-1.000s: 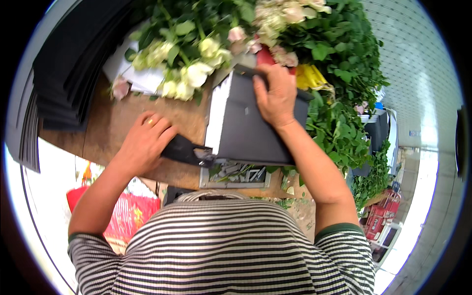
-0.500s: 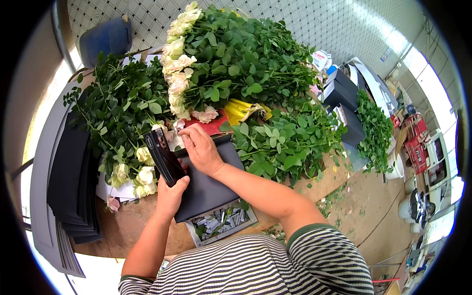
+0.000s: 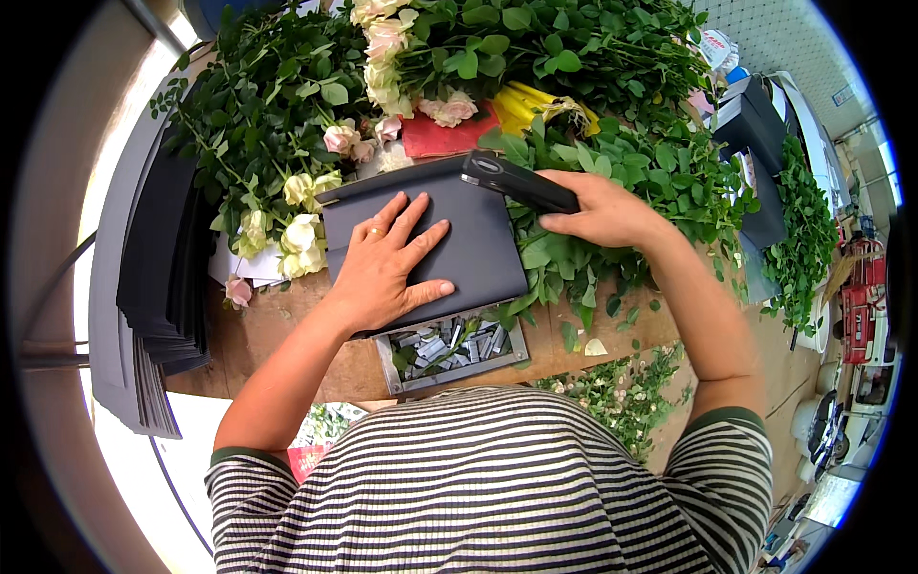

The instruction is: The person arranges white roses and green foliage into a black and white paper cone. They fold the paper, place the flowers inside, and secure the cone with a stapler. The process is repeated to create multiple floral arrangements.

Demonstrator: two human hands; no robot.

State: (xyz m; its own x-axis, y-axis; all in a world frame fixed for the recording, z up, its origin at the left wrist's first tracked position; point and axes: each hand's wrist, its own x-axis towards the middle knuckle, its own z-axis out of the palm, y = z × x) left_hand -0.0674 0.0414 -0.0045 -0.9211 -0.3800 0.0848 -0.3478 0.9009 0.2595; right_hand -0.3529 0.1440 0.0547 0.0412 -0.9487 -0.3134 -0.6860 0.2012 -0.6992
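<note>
Head view: The left hand (image 3: pixel 382 273) lies flat with its fingers spread on a dark grey folded board (image 3: pixel 478 244), pressing on its upper face and grasping nothing; a ring (image 3: pixel 376 231) sits on one finger. The board rests toward the near edge of the wooden worktop (image 3: pixel 258 340). The right hand (image 3: pixel 607 212) is closed around a black stapler (image 3: pixel 521 182), whose front end points left over the board's far right corner; whether it touches the board cannot be told.

Right at the worktop's near edge, just beyond the striped shirt (image 3: pixel 478 469), a metal tray (image 3: pixel 459 375) holds small grey pieces (image 3: pixel 435 346) and bits of leaf; the board's near side lies just beside it. Along the left edge stand black sheets (image 3: pixel 158 287), with grey sheets (image 3: pixel 115 325) outside them. Between these and the board lie pale roses (image 3: pixel 301 239) and, nearer the near edge, a single pink rose (image 3: pixel 238 292). Past the board's far side, toward the worktop's far edge, are a red wrapper (image 3: pixel 449 131) and a yellow bundle (image 3: pixel 526 105). Leafy stems (image 3: pixel 660 182) cover the worktop to the board's right.
</note>
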